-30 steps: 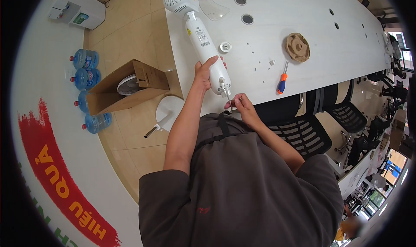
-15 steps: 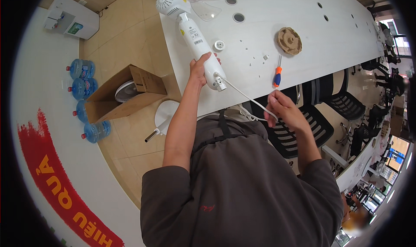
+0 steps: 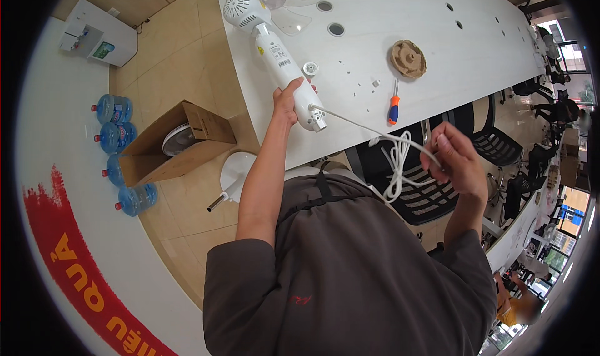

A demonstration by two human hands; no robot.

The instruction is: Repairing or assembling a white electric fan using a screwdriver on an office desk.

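My left hand [image 3: 288,100] is wrapped round the lower part of a white fan body [image 3: 273,53], which lies slanted over the table's near edge. Its vented motor head [image 3: 244,9] points to the far left, beside clear fan blades [image 3: 290,20]. From the body's lower end a white power cord [image 3: 350,120] runs taut to my right hand [image 3: 456,160], whose fingers are closed on it. A looped bundle of that cord [image 3: 398,162] dangles beside this hand. Close to the fan body sits a small white round knob [image 3: 310,69].
On the white table [image 3: 369,19] lie an orange-and-blue screwdriver [image 3: 394,109], a brown moulded-pulp piece [image 3: 409,59] and several screws. A round white base with a metal tube [image 3: 237,168], an open cardboard box [image 3: 181,153] and water bottles [image 3: 115,137] stand left. Black mesh chairs [image 3: 494,140] line the table's right.
My right hand has moved right and drawn the cord out straighter, bringing the looped bundle up from beside my waist. The left hand keeps its hold on the fan body.
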